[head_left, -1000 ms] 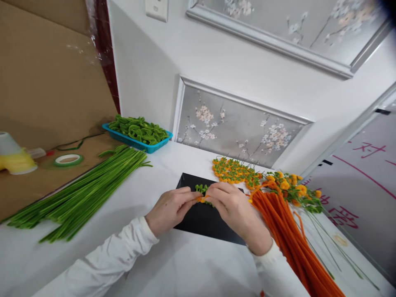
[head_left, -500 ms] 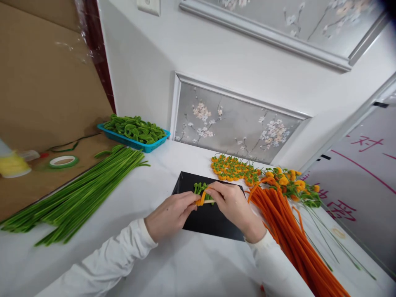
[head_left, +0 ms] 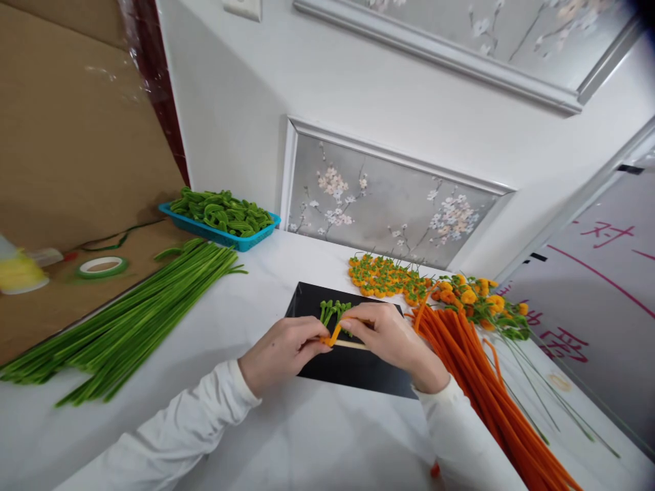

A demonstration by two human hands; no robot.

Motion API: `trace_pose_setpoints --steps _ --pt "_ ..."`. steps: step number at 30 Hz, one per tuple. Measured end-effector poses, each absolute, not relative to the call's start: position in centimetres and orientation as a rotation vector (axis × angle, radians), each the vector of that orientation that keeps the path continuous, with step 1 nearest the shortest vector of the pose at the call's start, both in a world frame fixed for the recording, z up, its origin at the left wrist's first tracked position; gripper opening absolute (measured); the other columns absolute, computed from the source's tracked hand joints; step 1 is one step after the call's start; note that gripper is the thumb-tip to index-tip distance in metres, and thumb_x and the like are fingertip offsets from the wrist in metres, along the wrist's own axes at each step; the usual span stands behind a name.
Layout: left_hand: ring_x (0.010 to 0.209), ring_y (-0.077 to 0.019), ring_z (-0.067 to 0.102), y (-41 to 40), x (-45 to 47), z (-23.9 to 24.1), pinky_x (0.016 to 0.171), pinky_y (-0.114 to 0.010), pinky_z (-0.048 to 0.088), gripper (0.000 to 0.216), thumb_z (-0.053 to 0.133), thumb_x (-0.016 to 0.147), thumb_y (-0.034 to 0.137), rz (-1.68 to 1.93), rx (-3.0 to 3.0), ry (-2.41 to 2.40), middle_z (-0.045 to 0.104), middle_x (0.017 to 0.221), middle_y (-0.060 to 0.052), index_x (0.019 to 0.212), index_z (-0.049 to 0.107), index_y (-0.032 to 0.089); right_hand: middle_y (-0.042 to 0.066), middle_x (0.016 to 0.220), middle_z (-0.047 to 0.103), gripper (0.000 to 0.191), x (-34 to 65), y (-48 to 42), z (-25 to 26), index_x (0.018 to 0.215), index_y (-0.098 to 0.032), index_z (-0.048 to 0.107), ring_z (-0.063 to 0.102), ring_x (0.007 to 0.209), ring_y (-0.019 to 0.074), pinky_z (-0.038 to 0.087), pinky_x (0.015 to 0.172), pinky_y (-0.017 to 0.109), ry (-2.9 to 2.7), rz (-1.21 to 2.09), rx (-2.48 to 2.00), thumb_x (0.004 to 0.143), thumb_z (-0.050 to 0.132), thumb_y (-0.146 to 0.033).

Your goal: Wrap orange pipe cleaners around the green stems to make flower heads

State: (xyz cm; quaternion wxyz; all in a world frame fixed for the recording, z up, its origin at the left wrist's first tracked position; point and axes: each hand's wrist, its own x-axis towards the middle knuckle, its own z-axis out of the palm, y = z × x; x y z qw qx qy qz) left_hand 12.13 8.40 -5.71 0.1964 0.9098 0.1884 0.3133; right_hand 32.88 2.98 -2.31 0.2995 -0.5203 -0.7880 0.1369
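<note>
Left hand (head_left: 284, 348): fingertips pinching orange strip (head_left: 335, 334) against pale stick (head_left: 352, 345); right hand (head_left: 386, 335): fingertips pinching strip higher up (black board (head_left: 353, 372) beneath).

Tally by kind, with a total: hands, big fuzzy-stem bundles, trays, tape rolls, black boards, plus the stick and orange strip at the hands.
Hands: 2 (left hand, right hand)
Fuzzy-stem bundles: 2 (green bundle, orange bundle)
Blue tray: 1
Green tape roll: 1
Black board: 1
Pale stick: 1
Orange strip: 1
Total: 9
</note>
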Motion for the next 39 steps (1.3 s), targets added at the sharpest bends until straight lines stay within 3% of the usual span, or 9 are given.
trace_pose_setpoints --steps 3,9,14,18,23,30,34,39 --pt "0.06 -0.0064 0.047 8.2 12.2 -5.6 0.057 -0.019 0.033 0.007 0.055 0.086 0.018 0.881 2.567 0.462 0.055 0.071 0.001 0.081 0.059 0.014 0.001 0.081 0.06 0.025 33.4 3.4 -2.6 0.092 -0.016 0.068 0.048 0.065 0.0035 0.034 0.061 0.014 -1.98 0.538 -1.352 0.088 0.054 -0.036" --pt "0.06 -0.0067 0.045 7.9 12.3 -5.1 0.056 -0.019 0.033 0.013 0.049 0.09 0.02 0.89 2.572 0.414 0.054 0.071 0.0 0.082 0.057 0.013 0.002 0.068 0.053 0.041 33.9 4.6 -4.6 0.083 -0.009 0.065 0.039 0.059 0.0032 0.028 0.053 0.014 -1.941 0.804 -1.321 0.087 0.052 -0.048" --pt "0.064 -0.0068 0.049 7.9 12.0 -4.9 0.058 -0.018 0.036 0.013 0.047 0.091 0.018 1.021 2.501 0.489 0.057 0.075 0.0 0.089 0.059 0.014 0.001 0.065 0.049 0.038 33.1 3.9 -4.9 0.076 -0.009 0.06 0.039 0.06 0.0035 0.03 0.055 0.014 -2.038 0.844 -1.29 0.09 0.047 -0.041" --pt "0.073 -0.0071 0.058 8.0 11.9 -4.9 0.066 -0.017 0.043 0.012 0.05 0.09 0.017 1.147 2.459 0.557 0.063 0.084 -0.001 0.095 0.061 0.013 -0.001 0.061 0.042 0.034 32.4 3.1 -4.3 0.069 -0.01 0.05 0.033 0.057 0.0036 0.026 0.056 0.017 -2.127 0.677 -1.265 0.092 0.044 -0.034" --pt "0.084 -0.01 0.065 8.3 11.9 -5.0 0.075 -0.017 0.05 0.029 0.052 0.089 0.019 1.197 2.418 0.632 0.067 0.105 -0.004 0.116 0.06 0.014 -0.002 0.059 0.033 0.034 32.2 2.7 -3.9 0.065 -0.009 0.038 0.024 0.057 0.0039 0.02 0.055 0.019 -2.198 0.55 -1.357 0.091 0.046 -0.029" --pt "0.082 -0.0081 0.064 8.6 11.9 -5.1 0.074 -0.015 0.05 0.019 0.054 0.088 0.015 1.244 2.494 0.578 0.068 0.096 -0.001 0.104 0.064 0.014 -0.002 0.069 0.05 0.023 31.7 1.9 -3.5 0.071 -0.011 0.046 0.038 0.064 0.0047 0.024 0.062 0.02 -2.279 0.347 -1.402 0.091 0.046 -0.023" --pt "0.082 -0.0068 0.064 9.0 11.7 -5.3 0.075 -0.013 0.049 0.021 0.053 0.088 0.014 1.263 2.555 0.598 0.068 0.096 -0.001 0.106 0.063 0.014 0.0 0.082 0.056 0.011 30.7 0.8 -2.8 0.085 -0.015 0.055 0.048 0.075 0.0096 0.024 0.064 0.023 -2.349 0.033 -1.445 0.09 0.048 -0.022" --pt "0.082 -0.0067 0.063 9.1 11.6 -5.5 0.074 -0.013 0.047 0.02 0.052 0.089 0.015 1.224 2.597 0.596 0.067 0.097 -0.001 0.106 0.062 0.014 0.001 0.084 0.057 0.015 30.1 0.3 -2.3 0.085 -0.016 0.058 0.051 0.077 0.0119 0.024 0.062 0.025 -2.331 -0.324 -1.438 0.093 0.047 -0.023"
